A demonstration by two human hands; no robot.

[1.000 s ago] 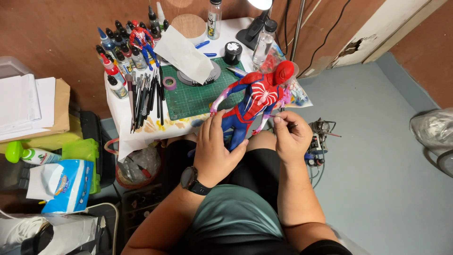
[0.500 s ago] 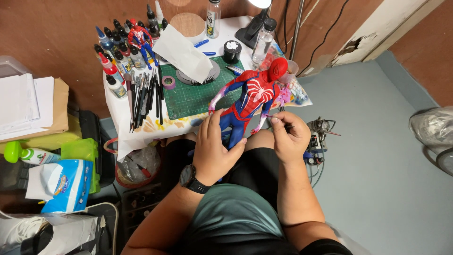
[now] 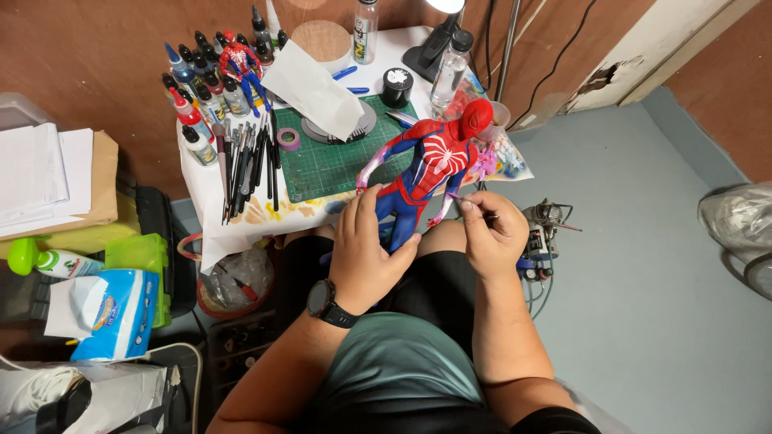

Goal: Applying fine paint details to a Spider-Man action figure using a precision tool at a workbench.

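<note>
A: So, in the head view, what does the left hand (image 3: pixel 366 253) hold?

B: It wraps around the legs of a red and blue superhero action figure (image 3: pixel 430 165), fingers closed on them, a black wristwatch (image 3: pixel 326 303) on the wrist. The figure leans toward one o'clock, its red head near a clear plastic cup (image 3: pixel 498 116).

A: And the right hand (image 3: pixel 492 233)?

B: It sits at three o'clock from the left hand, fingers pinched narrow on a thin dark tool (image 3: pixel 485 215); I cannot tell what kind. The pinch is just beside the figure's lowered arm.

A: What lies around them?

B: At eleven o'clock, a green cutting mat (image 3: pixel 342 161) on the small white table (image 3: pixel 402 48). Left of the mat lies a row of brushes (image 3: pixel 245 165), with paint bottles (image 3: pixel 201 88) behind. A smaller red and blue figure (image 3: pixel 239 60) stands among the bottles.
</note>
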